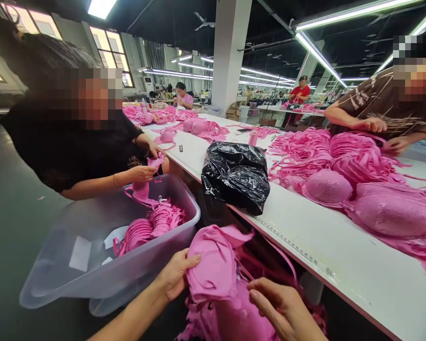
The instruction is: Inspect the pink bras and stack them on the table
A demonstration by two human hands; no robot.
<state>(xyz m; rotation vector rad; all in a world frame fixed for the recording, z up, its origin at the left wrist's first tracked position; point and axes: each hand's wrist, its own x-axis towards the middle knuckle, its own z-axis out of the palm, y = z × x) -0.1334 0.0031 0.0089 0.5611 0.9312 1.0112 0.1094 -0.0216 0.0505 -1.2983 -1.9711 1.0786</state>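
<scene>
A pink bra is held up by my left hand, thumb on the cup's inner face and the other fingers behind it. Close to its right side is my right hand, fingers curled with the fingertips near a thin pink strap; whether it grips the strap I cannot make out. More pink bras lie below, between my two hands, partly hidden by them. A strap loops up toward the table edge.
A clear plastic bin with stacked pink bras stands at left, a co-worker beside it. On the white table lie a black plastic bag and piles of pink bras. Another co-worker handles the pile at right.
</scene>
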